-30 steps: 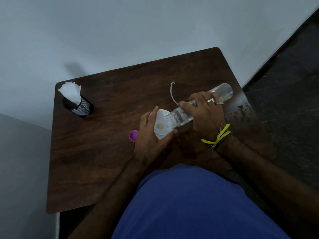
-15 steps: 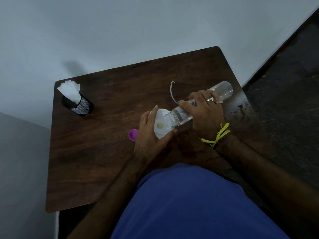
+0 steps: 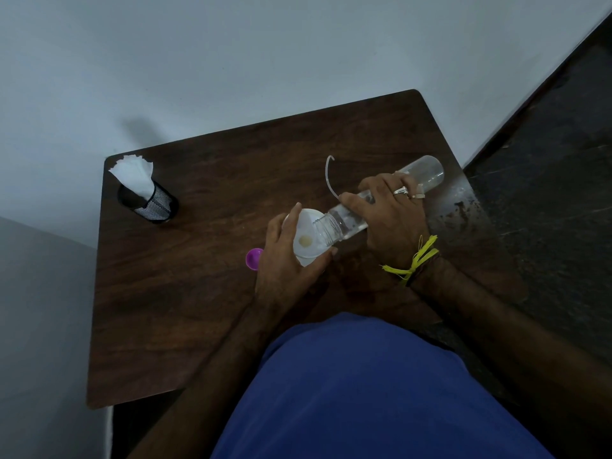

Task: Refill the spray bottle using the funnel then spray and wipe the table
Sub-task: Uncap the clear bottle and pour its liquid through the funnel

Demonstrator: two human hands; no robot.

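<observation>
A white funnel [image 3: 306, 235] stands near the middle of the dark wooden table [image 3: 185, 293]. My left hand [image 3: 286, 270] grips the funnel, fingers and thumb curled round its rim; whatever is below it is hidden by the hand. My right hand [image 3: 394, 223] grips a clear plastic water bottle [image 3: 427, 172], tipped almost level, with its open mouth over the funnel bowl. Water shows inside the bottle. A thin clear dip tube [image 3: 328, 177] curves up just behind the bottle; the sprayer head it belongs to is hidden.
A purple cap [image 3: 253, 258] lies on the table just left of my left hand. A black mesh holder with white tissues [image 3: 145, 193] stands at the far left corner. A wall runs behind the table, and dark floor lies to the right.
Almost nothing has moved. Both hands keep their grips, and the bottle stays tipped into the funnel.
</observation>
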